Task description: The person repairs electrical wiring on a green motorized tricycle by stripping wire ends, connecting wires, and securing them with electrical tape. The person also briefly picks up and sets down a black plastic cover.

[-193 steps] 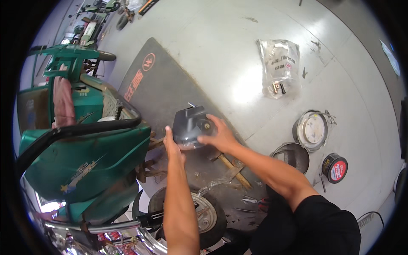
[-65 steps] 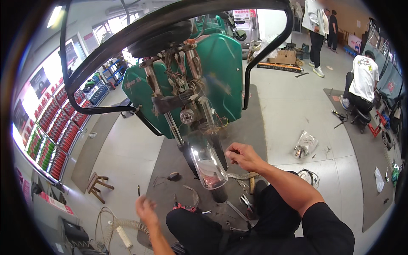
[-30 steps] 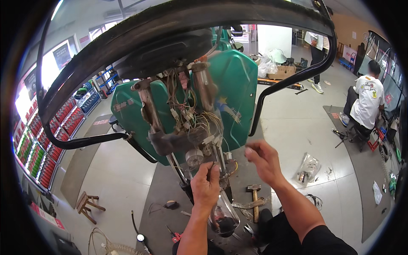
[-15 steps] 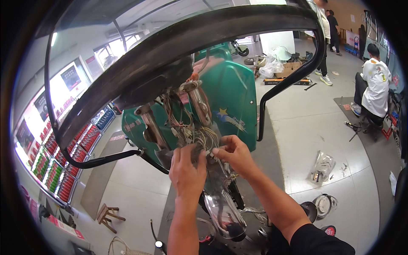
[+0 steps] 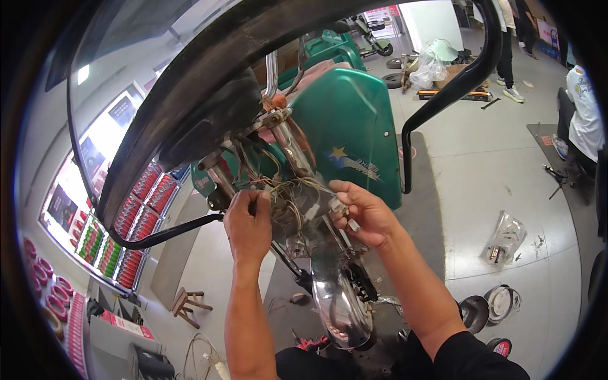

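Both hands' fingers pinched the wire bundle (image 5: 288, 196) between them: left hand (image 5: 248, 223) clenched, right hand (image 5: 364, 212) apparently gripping a connector.

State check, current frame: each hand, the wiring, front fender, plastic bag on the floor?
left hand: closed on the wire bundle
right hand: pinching a small white connector
wire bundle: exposed, loose and tangled
front fender: mounted over the wheel
clear plastic bag: lying flat on the floor, apart from both hands
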A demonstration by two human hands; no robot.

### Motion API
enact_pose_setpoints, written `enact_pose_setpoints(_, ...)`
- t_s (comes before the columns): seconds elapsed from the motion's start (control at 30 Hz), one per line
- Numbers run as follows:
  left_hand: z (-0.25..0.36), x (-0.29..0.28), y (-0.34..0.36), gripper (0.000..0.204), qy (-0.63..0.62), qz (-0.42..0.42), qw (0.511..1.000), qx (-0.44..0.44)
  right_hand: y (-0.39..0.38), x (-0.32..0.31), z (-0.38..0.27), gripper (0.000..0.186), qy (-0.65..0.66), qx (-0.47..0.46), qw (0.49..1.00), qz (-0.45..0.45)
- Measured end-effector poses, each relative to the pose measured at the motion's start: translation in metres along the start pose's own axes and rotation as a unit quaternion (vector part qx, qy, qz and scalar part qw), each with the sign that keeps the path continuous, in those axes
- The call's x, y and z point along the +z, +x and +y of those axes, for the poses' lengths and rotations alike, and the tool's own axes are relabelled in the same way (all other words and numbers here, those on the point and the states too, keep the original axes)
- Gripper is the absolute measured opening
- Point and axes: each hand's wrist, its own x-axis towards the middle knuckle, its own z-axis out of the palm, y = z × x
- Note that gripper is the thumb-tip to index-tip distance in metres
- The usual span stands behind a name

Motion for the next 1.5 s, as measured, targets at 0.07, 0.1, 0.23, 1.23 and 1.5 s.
enact_pose_setpoints(0.07, -0.005, -0.007, 0.001, 0.021, 0.001, 0.002, 0.999, -0.040, 0.002, -0.008, -0.002, 0.030, 0.067, 0.014, 0.998, 0.001)
enact_pose_setpoints(0.1, -0.007, -0.008, 0.001, 0.021, -0.004, 0.004, 0.998, -0.061, -0.001, -0.008, -0.007, 0.028, 0.063, 0.000, 0.998, 0.032)
enact_pose_setpoints(0.23, -0.012, -0.010, -0.020, 0.019, -0.003, -0.026, 1.000, -0.014, -0.002, -0.008, -0.007, 0.021, -0.064, 0.002, 0.998, 0.019)
enact_pose_setpoints(1.23, 0.038, 0.030, -0.051, 0.045, 0.117, -0.111, 0.963, 0.217, -0.022, 0.005, -0.013, 0.027, -0.289, -0.070, 0.951, 0.079)
enact_pose_setpoints(1.5, 0.029, 0.040, -0.057, 0.044, 0.107, -0.095, 0.980, 0.136, -0.029, 0.021, -0.015, 0.025, -0.353, -0.114, 0.925, 0.085)
